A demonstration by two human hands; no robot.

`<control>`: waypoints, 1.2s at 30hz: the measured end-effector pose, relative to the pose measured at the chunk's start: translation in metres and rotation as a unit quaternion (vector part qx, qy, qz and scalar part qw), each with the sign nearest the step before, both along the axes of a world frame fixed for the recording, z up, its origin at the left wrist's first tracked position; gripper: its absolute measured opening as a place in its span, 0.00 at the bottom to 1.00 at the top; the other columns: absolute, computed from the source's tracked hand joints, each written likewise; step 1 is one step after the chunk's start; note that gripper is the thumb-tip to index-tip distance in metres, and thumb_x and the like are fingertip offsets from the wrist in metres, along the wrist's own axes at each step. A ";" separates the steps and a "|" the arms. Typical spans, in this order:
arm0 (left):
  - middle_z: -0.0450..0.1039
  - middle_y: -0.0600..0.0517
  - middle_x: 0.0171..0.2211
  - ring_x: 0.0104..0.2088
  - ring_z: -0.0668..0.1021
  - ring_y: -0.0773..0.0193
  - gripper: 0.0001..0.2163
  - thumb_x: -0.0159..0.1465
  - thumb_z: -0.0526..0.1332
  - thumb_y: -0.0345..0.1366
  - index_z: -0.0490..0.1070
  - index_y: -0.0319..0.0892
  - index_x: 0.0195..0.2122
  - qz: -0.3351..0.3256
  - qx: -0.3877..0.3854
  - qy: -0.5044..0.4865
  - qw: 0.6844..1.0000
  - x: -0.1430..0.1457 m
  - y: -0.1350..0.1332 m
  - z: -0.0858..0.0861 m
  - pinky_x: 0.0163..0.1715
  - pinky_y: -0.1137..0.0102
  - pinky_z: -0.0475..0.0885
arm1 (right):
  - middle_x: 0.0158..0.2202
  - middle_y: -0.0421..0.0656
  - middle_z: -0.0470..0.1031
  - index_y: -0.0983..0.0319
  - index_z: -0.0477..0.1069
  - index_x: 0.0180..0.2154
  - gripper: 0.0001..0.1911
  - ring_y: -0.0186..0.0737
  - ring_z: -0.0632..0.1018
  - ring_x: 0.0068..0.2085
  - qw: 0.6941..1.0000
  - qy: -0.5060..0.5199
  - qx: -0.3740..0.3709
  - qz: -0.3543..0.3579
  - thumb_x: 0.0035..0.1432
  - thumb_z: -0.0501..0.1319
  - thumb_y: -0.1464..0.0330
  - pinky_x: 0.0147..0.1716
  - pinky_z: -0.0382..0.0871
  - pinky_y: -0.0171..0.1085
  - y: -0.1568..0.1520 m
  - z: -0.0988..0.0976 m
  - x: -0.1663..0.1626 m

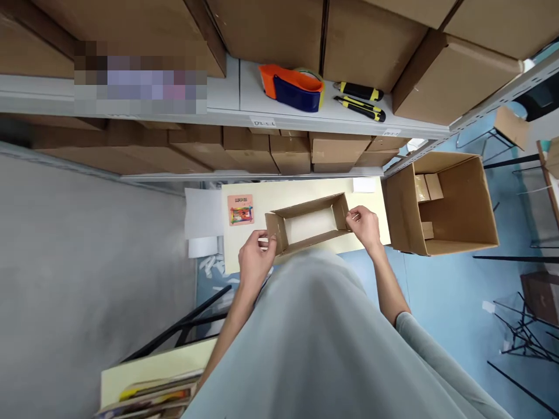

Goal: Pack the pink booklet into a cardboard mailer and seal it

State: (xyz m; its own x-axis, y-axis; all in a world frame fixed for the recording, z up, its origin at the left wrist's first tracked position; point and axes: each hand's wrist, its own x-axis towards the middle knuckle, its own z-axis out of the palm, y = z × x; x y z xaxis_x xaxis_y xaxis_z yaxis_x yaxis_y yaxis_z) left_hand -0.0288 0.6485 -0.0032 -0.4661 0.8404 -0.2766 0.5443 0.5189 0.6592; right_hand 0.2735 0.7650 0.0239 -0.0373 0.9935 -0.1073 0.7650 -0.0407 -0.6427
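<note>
A small cardboard box [308, 206], long, narrow and open at the top, sits at a slant on the pale yellow tabletop [262, 195]. Its white inner bottom shows, with nothing in it. At its left end my left hand [257, 256] pinches the cardboard wall between thumb and fingers. The opposite short wall is gripped near its corner by my right hand [364, 226], thumb and fingertips together. Left of the box lies a pink square card [240, 210] with a colourful picture. A small white box [364, 184] rests at the table's back right.
Shelves of brown cartons [271, 35] run above the table. An orange and blue tape dispenser [292, 87] and yellow-black utility knives [360, 100] lie on one shelf. A large open carton [458, 203] holding small boxes stands right. White paper [203, 213] lies left.
</note>
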 end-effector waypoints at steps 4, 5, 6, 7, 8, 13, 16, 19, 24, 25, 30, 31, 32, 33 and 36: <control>0.84 0.49 0.40 0.33 0.83 0.58 0.13 0.68 0.61 0.48 0.75 0.46 0.45 -0.007 0.048 0.034 0.998 0.009 0.018 0.009 0.39 0.64 0.75 | 0.34 0.41 0.83 0.56 0.74 0.33 0.05 0.43 0.81 0.31 1.000 -0.008 0.013 -0.013 0.61 0.61 0.65 0.37 0.72 0.40 -0.004 0.008 0.004; 0.84 0.49 0.43 0.33 0.83 0.58 0.13 0.69 0.60 0.47 0.76 0.46 0.46 -0.013 0.061 0.046 0.997 0.011 0.022 0.010 0.39 0.64 0.75 | 0.33 0.41 0.82 0.56 0.73 0.33 0.05 0.43 0.81 0.31 1.000 -0.008 0.012 -0.019 0.61 0.61 0.65 0.37 0.72 0.40 -0.005 0.009 0.004; 0.83 0.48 0.45 0.33 0.83 0.59 0.12 0.70 0.60 0.46 0.76 0.46 0.46 -0.022 0.072 0.060 0.995 0.013 0.027 0.011 0.40 0.64 0.75 | 0.33 0.41 0.82 0.56 0.73 0.33 0.05 0.43 0.81 0.31 1.000 -0.008 0.009 -0.024 0.62 0.61 0.65 0.37 0.72 0.40 -0.005 0.008 0.003; 0.83 0.47 0.46 0.34 0.83 0.59 0.12 0.70 0.59 0.45 0.77 0.45 0.46 -0.032 0.078 0.075 0.994 0.015 0.031 0.011 0.40 0.64 0.75 | 0.33 0.41 0.82 0.56 0.73 0.33 0.05 0.43 0.81 0.31 1.000 -0.007 0.004 -0.027 0.62 0.61 0.65 0.37 0.72 0.40 -0.005 0.006 0.003; 0.83 0.47 0.46 0.34 0.83 0.58 0.12 0.71 0.59 0.44 0.77 0.45 0.46 -0.042 0.081 0.089 0.992 0.017 0.034 0.010 0.41 0.64 0.75 | 0.33 0.41 0.81 0.56 0.72 0.33 0.05 0.43 0.81 0.31 1.000 -0.007 -0.003 -0.027 0.62 0.61 0.65 0.37 0.72 0.40 -0.005 0.003 0.002; 0.80 0.45 0.49 0.34 0.82 0.59 0.17 0.73 0.59 0.42 0.77 0.44 0.59 -0.075 0.070 0.097 0.990 0.027 0.037 0.005 0.43 0.63 0.77 | 0.38 0.42 0.81 0.57 0.73 0.37 0.05 0.41 0.80 0.32 1.000 0.003 -0.013 0.011 0.66 0.60 0.65 0.39 0.73 0.40 -0.006 -0.015 -0.002; 0.78 0.46 0.49 0.35 0.82 0.60 0.21 0.74 0.57 0.41 0.74 0.45 0.65 -0.111 0.069 0.075 0.989 0.033 0.032 0.004 0.44 0.63 0.78 | 0.43 0.44 0.81 0.58 0.75 0.41 0.06 0.42 0.81 0.34 0.998 -0.010 -0.015 0.058 0.69 0.60 0.65 0.39 0.73 0.40 -0.012 -0.023 -0.004; 0.77 0.46 0.50 0.37 0.82 0.59 0.22 0.75 0.55 0.39 0.74 0.47 0.67 -0.143 0.064 0.085 0.984 0.035 0.026 0.006 0.45 0.64 0.78 | 0.49 0.47 0.80 0.58 0.77 0.48 0.10 0.44 0.81 0.38 0.996 -0.033 -0.019 0.084 0.71 0.58 0.66 0.39 0.74 0.41 -0.017 -0.031 -0.004; 0.77 0.46 0.49 0.38 0.81 0.57 0.23 0.77 0.56 0.46 0.73 0.48 0.69 -0.190 0.056 0.078 0.977 0.038 0.024 0.010 0.46 0.63 0.77 | 0.52 0.51 0.81 0.57 0.79 0.52 0.14 0.54 0.81 0.51 0.996 -0.018 -0.002 0.088 0.74 0.58 0.62 0.51 0.78 0.48 -0.019 -0.041 0.003; 0.78 0.45 0.49 0.41 0.81 0.55 0.23 0.77 0.56 0.47 0.73 0.48 0.69 -0.210 0.059 0.066 0.974 0.040 0.025 0.010 0.49 0.62 0.77 | 0.52 0.51 0.81 0.57 0.79 0.53 0.15 0.56 0.80 0.53 0.995 -0.008 0.000 0.095 0.74 0.58 0.61 0.54 0.77 0.51 -0.018 -0.041 0.004; 0.78 0.43 0.61 0.63 0.76 0.45 0.26 0.72 0.64 0.53 0.74 0.50 0.68 -0.305 0.052 0.007 0.951 0.044 0.031 0.002 0.66 0.54 0.71 | 0.56 0.51 0.82 0.57 0.80 0.57 0.20 0.58 0.78 0.59 0.988 0.031 -0.023 0.147 0.75 0.61 0.53 0.63 0.74 0.56 -0.016 -0.037 0.020; 0.77 0.43 0.63 0.65 0.75 0.44 0.28 0.71 0.65 0.54 0.73 0.49 0.68 -0.312 0.050 -0.001 0.949 0.043 0.032 -0.001 0.67 0.53 0.70 | 0.58 0.51 0.81 0.56 0.79 0.59 0.23 0.58 0.77 0.61 0.984 0.041 -0.032 0.168 0.73 0.63 0.51 0.64 0.74 0.56 -0.016 -0.036 0.026; 0.77 0.43 0.64 0.65 0.74 0.43 0.29 0.70 0.67 0.55 0.73 0.49 0.68 -0.313 0.050 -0.007 0.949 0.041 0.033 -0.005 0.67 0.52 0.70 | 0.61 0.51 0.80 0.56 0.78 0.60 0.26 0.58 0.76 0.63 0.980 0.052 -0.042 0.188 0.70 0.66 0.48 0.66 0.73 0.56 -0.016 -0.034 0.032; 0.77 0.42 0.64 0.65 0.75 0.43 0.30 0.69 0.68 0.55 0.72 0.48 0.69 -0.306 0.049 -0.011 0.951 0.039 0.034 -0.008 0.67 0.53 0.71 | 0.63 0.50 0.79 0.55 0.77 0.62 0.29 0.58 0.75 0.65 0.975 0.064 -0.052 0.204 0.67 0.69 0.47 0.67 0.72 0.57 -0.017 -0.034 0.038; 0.79 0.42 0.60 0.58 0.80 0.46 0.33 0.70 0.67 0.52 0.65 0.46 0.72 -0.245 0.043 -0.022 0.968 0.031 0.039 -0.018 0.61 0.55 0.75 | 0.62 0.49 0.80 0.54 0.77 0.61 0.28 0.57 0.77 0.65 0.976 0.086 -0.067 0.191 0.66 0.70 0.48 0.66 0.74 0.56 -0.015 -0.036 0.053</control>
